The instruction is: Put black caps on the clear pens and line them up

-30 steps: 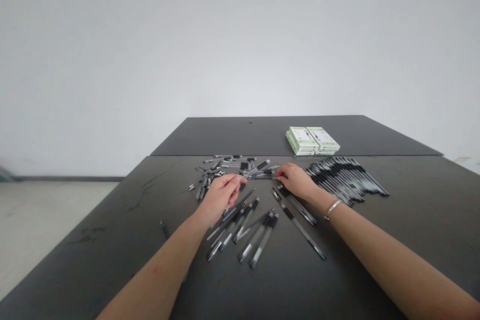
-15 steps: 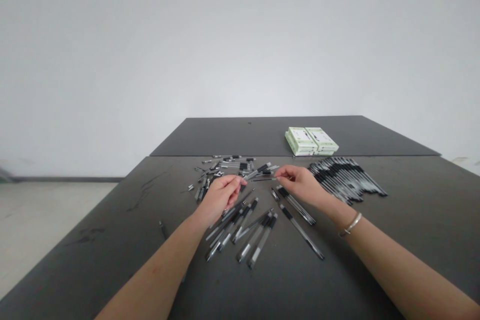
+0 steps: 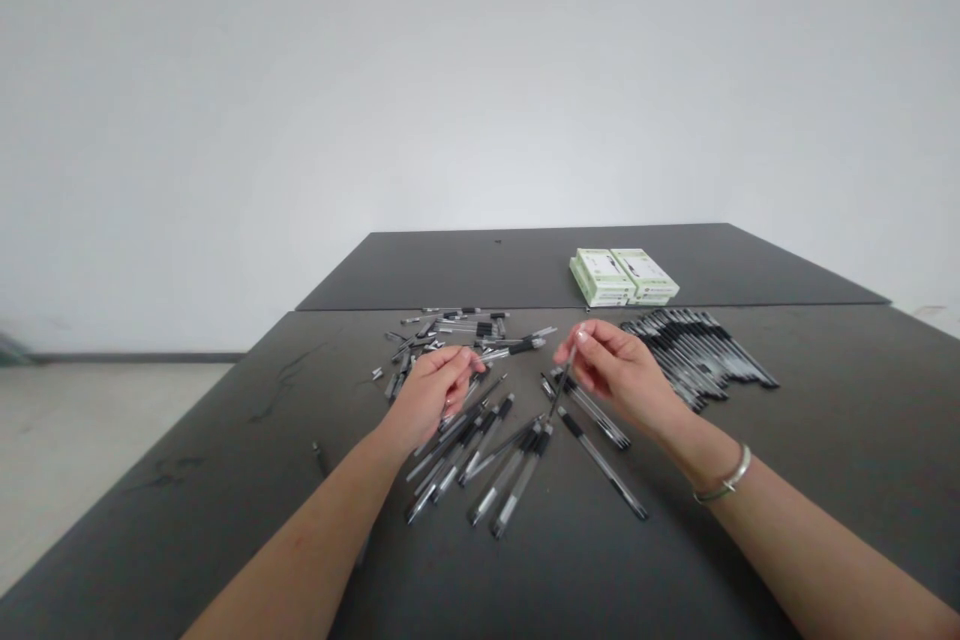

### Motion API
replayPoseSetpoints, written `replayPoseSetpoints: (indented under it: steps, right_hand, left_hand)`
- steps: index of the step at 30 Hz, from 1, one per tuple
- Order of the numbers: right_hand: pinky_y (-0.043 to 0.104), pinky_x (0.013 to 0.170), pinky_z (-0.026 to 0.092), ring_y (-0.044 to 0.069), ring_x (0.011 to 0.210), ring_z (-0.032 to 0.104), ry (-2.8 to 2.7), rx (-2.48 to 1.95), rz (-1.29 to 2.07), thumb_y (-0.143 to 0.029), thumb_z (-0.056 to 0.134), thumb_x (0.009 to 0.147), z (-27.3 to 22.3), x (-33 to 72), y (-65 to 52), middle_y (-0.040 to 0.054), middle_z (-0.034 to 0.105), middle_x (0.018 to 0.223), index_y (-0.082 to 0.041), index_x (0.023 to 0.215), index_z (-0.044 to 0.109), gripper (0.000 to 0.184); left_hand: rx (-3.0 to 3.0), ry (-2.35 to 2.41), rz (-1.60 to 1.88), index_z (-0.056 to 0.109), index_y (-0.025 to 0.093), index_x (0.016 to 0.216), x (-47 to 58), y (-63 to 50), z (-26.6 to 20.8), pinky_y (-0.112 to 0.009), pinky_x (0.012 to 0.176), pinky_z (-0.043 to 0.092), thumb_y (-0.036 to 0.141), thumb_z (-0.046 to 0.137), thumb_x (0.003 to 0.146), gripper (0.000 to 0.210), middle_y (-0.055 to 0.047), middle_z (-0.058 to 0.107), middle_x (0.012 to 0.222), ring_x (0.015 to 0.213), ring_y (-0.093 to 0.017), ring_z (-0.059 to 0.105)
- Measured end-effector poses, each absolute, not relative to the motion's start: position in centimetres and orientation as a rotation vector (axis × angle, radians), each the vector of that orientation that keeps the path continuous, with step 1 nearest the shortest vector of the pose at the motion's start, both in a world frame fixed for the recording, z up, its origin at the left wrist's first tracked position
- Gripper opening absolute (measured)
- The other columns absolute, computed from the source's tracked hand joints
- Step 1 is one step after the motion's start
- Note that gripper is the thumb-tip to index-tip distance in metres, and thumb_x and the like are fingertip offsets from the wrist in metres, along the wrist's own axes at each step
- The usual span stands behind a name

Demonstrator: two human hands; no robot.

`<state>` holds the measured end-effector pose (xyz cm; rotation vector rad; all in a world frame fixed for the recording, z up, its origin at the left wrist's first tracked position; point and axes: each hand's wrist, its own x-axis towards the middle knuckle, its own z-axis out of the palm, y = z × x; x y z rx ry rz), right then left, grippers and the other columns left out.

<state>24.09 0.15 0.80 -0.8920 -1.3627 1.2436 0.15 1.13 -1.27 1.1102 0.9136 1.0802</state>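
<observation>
My left hand (image 3: 439,388) is closed in a pinch on a clear pen barrel with a black grip (image 3: 525,346), which points right across the middle of the table. A short gap away, my right hand (image 3: 611,360) pinches a thin dark pen refill (image 3: 562,385) near its upper end. The refill slants down and to the left, its lower end above the pens on the table. Below the hands lies a loose fan of clear pens with black grips (image 3: 514,490). More loose pens and small parts (image 3: 409,355) lie behind my left hand, partly hidden by it.
A neat row of pens (image 3: 701,355) lies on the dark table (image 3: 720,540) at the right. Stacked green and white boxes (image 3: 624,277) stand farther back. A few pens (image 3: 600,465) lie below my right hand. A pale wall (image 3: 480,70) rises behind the table.
My right hand has turned, and the refill in it has swung from nearly level to a steep downward slant. The barrel in my left hand now lies closer to level.
</observation>
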Motion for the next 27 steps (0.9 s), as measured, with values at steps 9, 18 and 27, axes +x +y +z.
replayPoseSetpoints:
  steps: [9,18,27]
  right_hand:
    - [0.021,0.049,0.037,0.009,0.051,0.046,-1.771,-1.038,1.022,-0.039,0.051,0.090,1.4,24.0,-1.0,0.0000,0.061,0.063,-0.016,0.099,0.067,0.030]
    - [0.023,0.063,0.046,0.015,0.072,0.062,-2.006,-1.040,0.703,-0.028,0.050,0.090,2.2,24.3,-1.6,0.0055,0.072,0.085,-0.016,0.102,0.072,0.028]
    - [0.027,0.073,0.045,0.018,0.081,0.062,-2.345,-1.221,0.309,-0.020,0.051,0.088,2.7,25.1,-1.2,0.0041,0.073,0.083,-0.022,0.099,0.074,0.025]
  left_hand:
    - [1.165,0.931,1.054,0.060,0.013,0.074,-0.1,1.3,-1.4,-0.014,0.032,0.021,0.044,0.062,0.080,0.031,0.009,0.030,0.044,0.036,-0.003,0.021]
    - [1.218,0.946,1.050,0.059,0.013,0.073,-0.1,1.3,-1.4,-0.015,0.033,0.019,0.045,0.062,0.079,0.033,0.010,0.029,0.043,0.036,-0.003,0.019]
    - [1.468,1.104,1.010,0.060,0.015,0.072,-0.8,1.5,-1.3,-0.018,0.036,0.019,0.044,0.054,0.083,0.032,0.010,0.029,0.039,0.034,-0.006,0.023]
